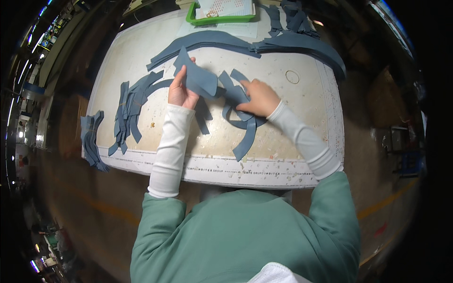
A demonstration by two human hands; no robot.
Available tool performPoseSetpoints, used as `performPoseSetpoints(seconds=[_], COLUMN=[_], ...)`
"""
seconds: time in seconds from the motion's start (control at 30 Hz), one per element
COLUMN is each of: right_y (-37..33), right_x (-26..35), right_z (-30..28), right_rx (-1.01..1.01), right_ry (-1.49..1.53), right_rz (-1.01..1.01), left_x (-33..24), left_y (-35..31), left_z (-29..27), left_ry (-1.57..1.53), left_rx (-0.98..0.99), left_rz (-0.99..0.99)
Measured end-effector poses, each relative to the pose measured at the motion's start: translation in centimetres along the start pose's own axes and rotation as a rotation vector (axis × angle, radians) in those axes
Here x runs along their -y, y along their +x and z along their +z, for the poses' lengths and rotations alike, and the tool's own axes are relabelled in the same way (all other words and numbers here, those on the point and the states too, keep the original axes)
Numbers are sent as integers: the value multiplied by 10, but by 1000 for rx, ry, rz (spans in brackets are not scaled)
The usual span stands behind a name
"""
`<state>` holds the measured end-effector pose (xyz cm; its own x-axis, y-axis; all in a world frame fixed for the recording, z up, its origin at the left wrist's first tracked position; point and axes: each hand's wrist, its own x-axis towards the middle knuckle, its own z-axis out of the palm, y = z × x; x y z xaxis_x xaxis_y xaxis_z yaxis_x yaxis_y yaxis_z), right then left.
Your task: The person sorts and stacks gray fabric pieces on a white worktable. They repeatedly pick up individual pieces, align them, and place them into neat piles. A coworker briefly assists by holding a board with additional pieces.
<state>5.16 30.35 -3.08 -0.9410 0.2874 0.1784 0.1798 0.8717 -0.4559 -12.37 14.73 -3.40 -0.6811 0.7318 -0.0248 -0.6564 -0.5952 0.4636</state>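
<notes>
My left hand (183, 94) is closed on a wide, curved, blue-grey cut piece (200, 81) that looks like leather or cloth, raised over the middle of the table. To its right, my right hand (260, 98) reaches into a loose heap of narrow strips (234, 95) of the same colour. Its thumb and fingers are bent around one of them, though the fingertips are partly hidden. A curved strip (245, 144) hangs from the heap toward the table's near edge. More strips (204, 115) lie partly under the held piece.
On the white-covered table (302, 132), long curved bundles (203, 40) of blue pieces lie along the back. More bundles are at the left (130, 111) and far left corner (92, 141). A green tray (222, 20) with papers stands at the back. A rubber band (292, 77) lies right.
</notes>
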Motion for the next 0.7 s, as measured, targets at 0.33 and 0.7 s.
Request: performPoseSetpoints(seconds=[0.33,0.7], right_y=[17,6], right_x=[-28,-10], right_z=[-17,-4], right_rx=[-185,-240], right_ry=[664,560], right_rz=[288,-73], left_x=[26,36], left_y=[-6,-22], left_z=[-2,17], left_ry=[-197,519], left_rx=[109,87], left_rz=[-307,-245])
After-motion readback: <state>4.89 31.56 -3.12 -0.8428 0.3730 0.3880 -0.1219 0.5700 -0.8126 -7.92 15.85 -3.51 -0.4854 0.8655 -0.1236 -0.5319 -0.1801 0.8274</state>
